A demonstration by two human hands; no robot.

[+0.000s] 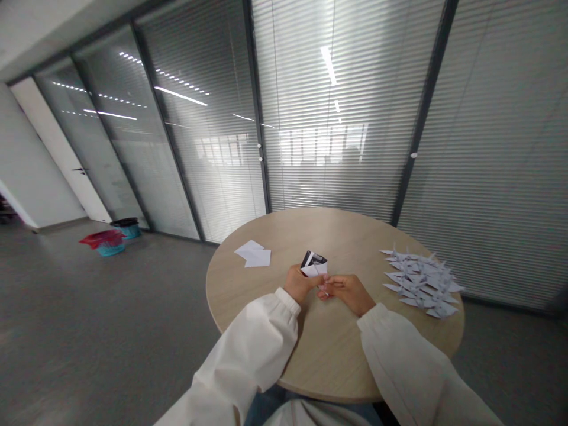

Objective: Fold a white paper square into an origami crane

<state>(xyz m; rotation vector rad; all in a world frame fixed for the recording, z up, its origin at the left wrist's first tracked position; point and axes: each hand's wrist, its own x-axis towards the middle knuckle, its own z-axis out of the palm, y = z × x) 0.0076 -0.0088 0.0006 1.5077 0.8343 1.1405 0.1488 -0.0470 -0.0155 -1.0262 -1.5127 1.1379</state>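
A folded sheet of paper (314,264), white with a black-and-white printed face showing at the top, is held up between both hands over a round wooden table (328,355). The left hand (300,284) is closed, pinching the lower part of the sheet. The right hand (347,293) is curled nearly shut just beside it, its fingertips at the paper's lower edge, though whether they grip it cannot be told. Two overlapping loose white paper sheets (254,254) lie on the table to the left, and a heap of folded paper cranes (421,283) lies to the right, well apart from the hands
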